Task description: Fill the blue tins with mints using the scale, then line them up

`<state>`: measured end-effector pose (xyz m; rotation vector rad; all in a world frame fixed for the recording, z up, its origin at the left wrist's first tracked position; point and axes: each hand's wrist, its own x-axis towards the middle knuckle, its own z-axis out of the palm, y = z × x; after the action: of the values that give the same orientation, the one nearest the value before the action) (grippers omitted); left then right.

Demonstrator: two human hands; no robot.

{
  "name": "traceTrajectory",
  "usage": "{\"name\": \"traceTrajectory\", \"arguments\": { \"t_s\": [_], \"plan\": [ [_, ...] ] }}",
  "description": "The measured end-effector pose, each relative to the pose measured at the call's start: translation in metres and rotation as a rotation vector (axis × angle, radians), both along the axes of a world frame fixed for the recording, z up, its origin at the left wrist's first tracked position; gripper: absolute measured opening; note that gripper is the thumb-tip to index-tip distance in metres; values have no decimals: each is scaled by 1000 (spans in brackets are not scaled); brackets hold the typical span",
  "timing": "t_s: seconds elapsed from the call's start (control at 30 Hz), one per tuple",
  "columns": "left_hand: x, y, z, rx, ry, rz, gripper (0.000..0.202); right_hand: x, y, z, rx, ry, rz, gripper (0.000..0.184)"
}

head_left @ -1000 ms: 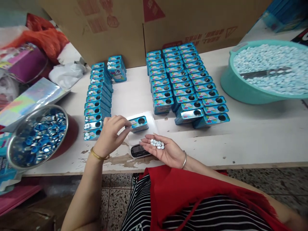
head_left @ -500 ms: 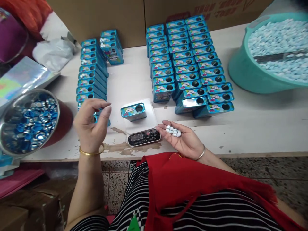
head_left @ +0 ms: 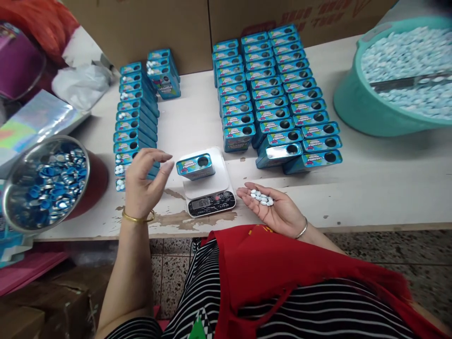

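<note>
On the table [head_left: 370, 193]: one blue tin [head_left: 195, 167], upright on a white scale [head_left: 223, 175], round hole uppermost. Left hand [head_left: 145, 184] — thumb and fingertips parted, gripping nothing, just beside the tin's end; right hand [head_left: 278, 210] — palm up near the scale, fingers extended, a small heap of pale candies [head_left: 262, 197] on it. To either side: a turquoise tub [head_left: 353, 106], a metal bowl [head_left: 97, 181] of blue caps [head_left: 52, 186]

I wear a red apron [head_left: 275, 256] over white-striped black clothing [head_left: 332, 303], gold bangle [head_left: 136, 218] left, silver bangle [head_left: 303, 230] right.
</note>
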<state>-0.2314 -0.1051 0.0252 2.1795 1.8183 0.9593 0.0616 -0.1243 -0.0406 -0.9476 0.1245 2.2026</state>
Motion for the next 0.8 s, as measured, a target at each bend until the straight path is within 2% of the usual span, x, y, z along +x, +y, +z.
{"name": "traceTrajectory", "arguments": {
  "t_s": [0.13,0.23,0.37,0.43,0.53,0.63,0.73,0.8],
  "plan": [
    [12,4,-4,-113,238,-176,48,-5,0,-4,26,60,10,18],
    [34,15,-4,-78,391,-259,36,-11,3,-6,44,112,29,19],
    [74,40,-3,35,363,-341,34,-13,7,-4,54,89,9,20],
    [93,54,-9,26,367,-373,34,-10,6,-1,40,70,-14,19],
    [109,68,-24,-14,435,-368,33,-6,4,2,4,58,-40,17],
    [108,76,-36,-19,438,-337,37,-5,3,3,-47,38,-56,17],
    [84,99,-36,63,353,-315,45,-7,4,2,-84,11,-55,17],
    [56,132,-29,99,359,-134,45,-8,7,1,-107,-1,-49,20]
  ]
}}
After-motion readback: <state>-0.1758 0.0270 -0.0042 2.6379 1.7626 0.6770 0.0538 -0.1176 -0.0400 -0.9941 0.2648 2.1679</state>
